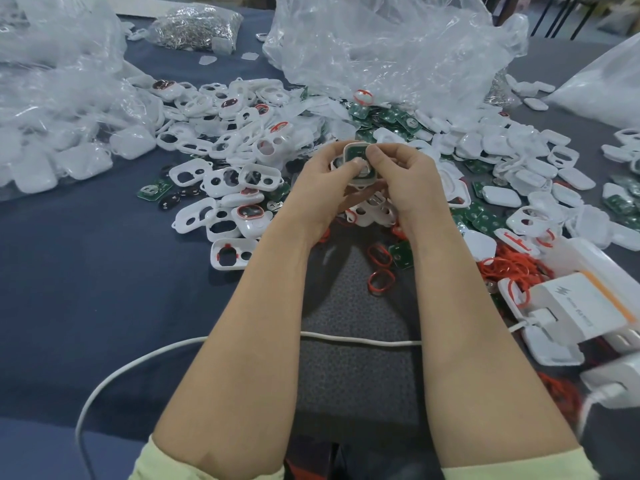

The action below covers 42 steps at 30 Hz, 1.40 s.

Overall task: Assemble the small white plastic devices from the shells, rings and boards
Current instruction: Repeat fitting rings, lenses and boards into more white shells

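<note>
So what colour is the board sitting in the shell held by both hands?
Green board, inside a white shell; the head view shows it best.

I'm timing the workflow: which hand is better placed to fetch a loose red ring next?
Probably the right hand: the loose red rubber rings lie close by its wrist, while the left hand can hold the white plastic shell.

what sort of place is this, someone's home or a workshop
Most likely a small hand-assembly workshop: heaps of white shells, green boards and red rings lie loose on the table, more parts sit in clear bags, and the left hand and right hand grip a half-built device.
</note>
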Available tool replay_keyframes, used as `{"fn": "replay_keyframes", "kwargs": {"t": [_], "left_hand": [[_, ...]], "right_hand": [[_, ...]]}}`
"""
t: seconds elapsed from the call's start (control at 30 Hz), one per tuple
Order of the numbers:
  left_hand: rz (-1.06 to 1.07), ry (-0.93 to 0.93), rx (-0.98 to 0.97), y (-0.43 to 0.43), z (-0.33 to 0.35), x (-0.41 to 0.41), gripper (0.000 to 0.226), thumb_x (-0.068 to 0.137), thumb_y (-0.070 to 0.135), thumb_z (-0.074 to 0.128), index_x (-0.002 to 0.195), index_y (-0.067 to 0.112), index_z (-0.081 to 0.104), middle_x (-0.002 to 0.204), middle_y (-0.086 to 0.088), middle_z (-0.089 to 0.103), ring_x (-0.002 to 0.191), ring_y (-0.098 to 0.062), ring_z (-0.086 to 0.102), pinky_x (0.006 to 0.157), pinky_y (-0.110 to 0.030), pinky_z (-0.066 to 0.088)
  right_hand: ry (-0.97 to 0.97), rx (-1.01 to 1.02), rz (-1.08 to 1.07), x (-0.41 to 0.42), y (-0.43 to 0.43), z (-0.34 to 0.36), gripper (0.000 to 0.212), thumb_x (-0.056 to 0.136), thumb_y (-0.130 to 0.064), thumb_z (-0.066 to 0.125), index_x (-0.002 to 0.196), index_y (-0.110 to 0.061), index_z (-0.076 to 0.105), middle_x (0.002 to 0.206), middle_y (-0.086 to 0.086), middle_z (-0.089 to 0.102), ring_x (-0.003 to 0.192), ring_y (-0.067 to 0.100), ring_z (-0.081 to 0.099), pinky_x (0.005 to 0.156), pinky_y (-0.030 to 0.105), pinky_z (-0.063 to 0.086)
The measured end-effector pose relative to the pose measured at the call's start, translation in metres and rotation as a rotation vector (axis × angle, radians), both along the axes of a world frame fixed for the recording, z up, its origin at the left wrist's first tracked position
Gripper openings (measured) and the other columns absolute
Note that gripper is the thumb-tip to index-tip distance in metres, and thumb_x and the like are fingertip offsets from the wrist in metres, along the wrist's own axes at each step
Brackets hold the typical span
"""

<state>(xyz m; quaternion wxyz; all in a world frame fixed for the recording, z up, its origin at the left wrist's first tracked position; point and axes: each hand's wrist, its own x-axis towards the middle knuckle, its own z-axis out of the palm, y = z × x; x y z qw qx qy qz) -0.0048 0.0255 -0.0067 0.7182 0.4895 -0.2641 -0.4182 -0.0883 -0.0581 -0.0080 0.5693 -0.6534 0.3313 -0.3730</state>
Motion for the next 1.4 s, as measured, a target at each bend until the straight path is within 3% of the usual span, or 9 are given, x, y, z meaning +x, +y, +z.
{"fn": "replay_keyframes", "kwargs": {"t": [0.23, 0.4, 0.7, 0.97, 1.07, 1.17, 1.23, 1.4], "left_hand": [[-0.006, -0.022, 0.024, 0.001, 0.000, 0.001, 0.019, 0.098, 0.002, 0.048, 0.115, 0.009, 0.056, 0.104, -0.012, 0.064, 0.080, -0.016, 0.069, 0.070, -0.023, 0.057], [0.024, -0.051, 0.024, 0.000, 0.001, -0.002, 0.020, 0.096, -0.003, 0.051, 0.114, 0.007, 0.053, 0.092, -0.014, 0.064, 0.069, -0.012, 0.069, 0.064, -0.022, 0.057], [0.082, -0.193, 0.045, -0.002, -0.005, -0.002, 0.022, 0.093, -0.005, 0.054, 0.099, 0.017, 0.054, 0.079, -0.011, 0.065, 0.067, -0.016, 0.068, 0.070, -0.031, 0.060], [0.089, -0.217, 0.071, -0.006, -0.009, 0.000, 0.025, 0.094, -0.003, 0.054, 0.100, 0.021, 0.056, 0.086, -0.012, 0.067, 0.077, -0.021, 0.068, 0.083, -0.042, 0.058], [0.108, -0.289, 0.092, -0.005, -0.008, -0.002, 0.028, 0.093, -0.003, 0.053, 0.099, 0.025, 0.056, 0.090, -0.019, 0.067, 0.075, -0.022, 0.069, 0.075, -0.036, 0.060], [0.119, -0.290, 0.101, -0.005, -0.008, -0.004, 0.026, 0.094, -0.002, 0.053, 0.101, 0.023, 0.055, 0.102, -0.027, 0.067, 0.085, -0.029, 0.070, 0.077, -0.038, 0.060], [0.115, -0.269, 0.100, -0.006, -0.009, -0.004, 0.023, 0.095, -0.001, 0.053, 0.104, 0.020, 0.055, 0.103, -0.027, 0.067, 0.090, -0.032, 0.070, 0.083, -0.042, 0.058], [0.144, -0.268, 0.081, -0.007, -0.009, -0.002, 0.028, 0.094, -0.003, 0.053, 0.095, 0.025, 0.055, 0.086, -0.010, 0.066, 0.078, -0.022, 0.068, 0.083, -0.045, 0.058]], "right_hand": [[0.001, -0.002, 0.026, 0.000, 0.000, 0.001, 0.007, 0.090, -0.020, 0.065, 0.084, -0.022, 0.067, 0.073, -0.002, 0.069, 0.074, 0.019, 0.069, 0.066, 0.033, 0.057], [0.036, -0.047, -0.009, 0.003, 0.001, 0.000, 0.005, 0.091, -0.018, 0.063, 0.086, -0.018, 0.065, 0.076, 0.000, 0.067, 0.063, 0.009, 0.066, 0.050, 0.020, 0.049], [0.049, -0.109, -0.039, 0.004, 0.000, -0.001, 0.015, 0.089, -0.015, 0.065, 0.075, -0.021, 0.063, 0.082, 0.007, 0.065, 0.080, 0.020, 0.062, 0.071, 0.034, 0.053], [0.061, -0.107, -0.045, 0.003, 0.002, -0.001, 0.013, 0.089, -0.018, 0.065, 0.077, -0.022, 0.065, 0.077, 0.004, 0.067, 0.074, 0.021, 0.065, 0.060, 0.027, 0.051], [0.090, -0.150, -0.074, 0.005, 0.002, -0.001, 0.017, 0.088, -0.018, 0.066, 0.072, -0.024, 0.062, 0.079, 0.006, 0.066, 0.079, 0.028, 0.065, 0.066, 0.036, 0.052], [0.103, -0.176, -0.098, 0.006, 0.002, 0.000, 0.017, 0.087, -0.019, 0.066, 0.072, -0.025, 0.062, 0.083, 0.007, 0.068, 0.086, 0.029, 0.066, 0.077, 0.040, 0.055], [0.094, -0.162, -0.098, 0.005, 0.003, 0.000, 0.016, 0.088, -0.020, 0.066, 0.073, -0.026, 0.063, 0.080, 0.003, 0.068, 0.083, 0.023, 0.066, 0.074, 0.034, 0.056], [0.044, -0.057, -0.057, 0.003, 0.004, 0.002, 0.018, 0.093, -0.019, 0.059, 0.078, -0.024, 0.068, 0.075, 0.001, 0.068, 0.069, 0.015, 0.066, 0.057, 0.027, 0.055]]}}
